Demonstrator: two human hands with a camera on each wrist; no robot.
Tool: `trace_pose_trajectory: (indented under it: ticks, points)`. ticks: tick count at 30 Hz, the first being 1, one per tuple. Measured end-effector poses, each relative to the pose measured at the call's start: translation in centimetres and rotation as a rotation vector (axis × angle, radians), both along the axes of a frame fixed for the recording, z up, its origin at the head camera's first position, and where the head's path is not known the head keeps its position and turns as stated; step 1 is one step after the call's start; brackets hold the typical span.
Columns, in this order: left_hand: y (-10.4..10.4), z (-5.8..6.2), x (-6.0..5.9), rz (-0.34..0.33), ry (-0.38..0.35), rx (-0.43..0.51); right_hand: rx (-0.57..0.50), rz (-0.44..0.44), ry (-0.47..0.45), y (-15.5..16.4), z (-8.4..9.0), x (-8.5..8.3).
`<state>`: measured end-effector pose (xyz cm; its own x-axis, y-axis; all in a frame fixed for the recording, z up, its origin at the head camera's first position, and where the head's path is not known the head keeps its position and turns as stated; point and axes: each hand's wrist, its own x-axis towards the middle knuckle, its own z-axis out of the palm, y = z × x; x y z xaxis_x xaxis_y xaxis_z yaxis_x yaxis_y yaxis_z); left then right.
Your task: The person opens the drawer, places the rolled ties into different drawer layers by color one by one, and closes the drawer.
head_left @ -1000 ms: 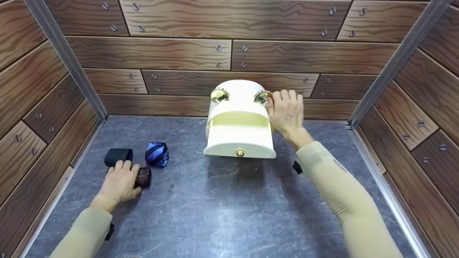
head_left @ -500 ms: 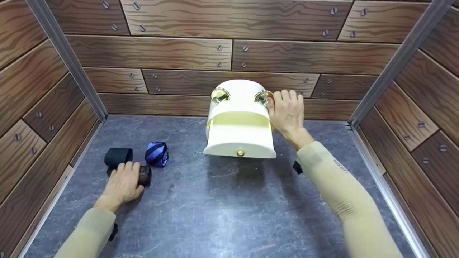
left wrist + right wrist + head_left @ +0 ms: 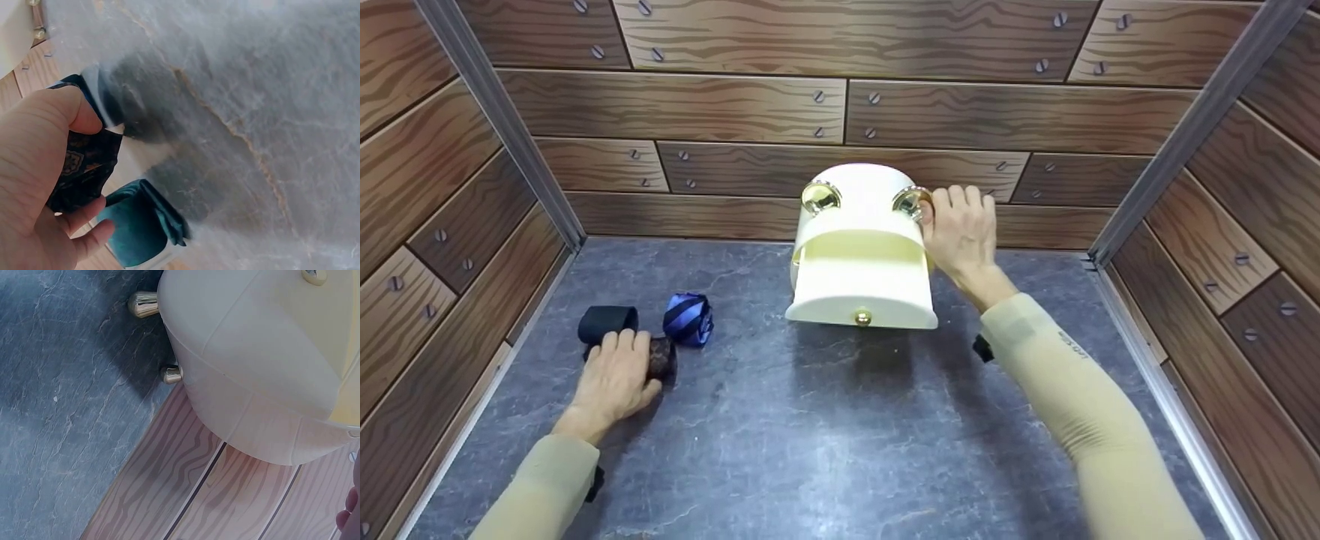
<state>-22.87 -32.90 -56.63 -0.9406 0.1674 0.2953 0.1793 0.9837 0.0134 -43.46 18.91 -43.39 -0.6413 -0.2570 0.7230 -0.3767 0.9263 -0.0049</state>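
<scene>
Left hand (image 3: pixel 611 379) curls round a brown rolled tie (image 3: pixel 661 357) on the counter (image 3: pixel 825 420), beside black (image 3: pixel 607 322) and blue (image 3: pixel 688 319) rolls; right hand (image 3: pixel 962 232) pinches the cream box's (image 3: pixel 861 281) gold knob (image 3: pixel 910 201); best grip the roll evenly so it stays coiled.

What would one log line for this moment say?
left hand: grips brown rolled tie | right hand: holds cream box at gold knob | blue tie: untouched
</scene>
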Motion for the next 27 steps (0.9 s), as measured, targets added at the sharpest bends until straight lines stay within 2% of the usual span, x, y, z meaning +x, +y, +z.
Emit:
trace_pose_trajectory:
  ticks: [7, 17, 27]
  points:
    - [0.5, 1.1, 0.1, -0.027, 0.077, 0.005, 0.003, -0.003, 0.003, 0.0, 0.0, -0.1]
    - [1.9, 2.8, 0.1, -0.05, 0.045, -0.016, 0.0, -0.006, -0.014, -0.1, 0.0, 0.0]
    - [4.0, 4.4, 0.1, -0.101, 0.11, -0.041, -0.005, -0.003, -0.016, -0.1, 0.0, 0.0]
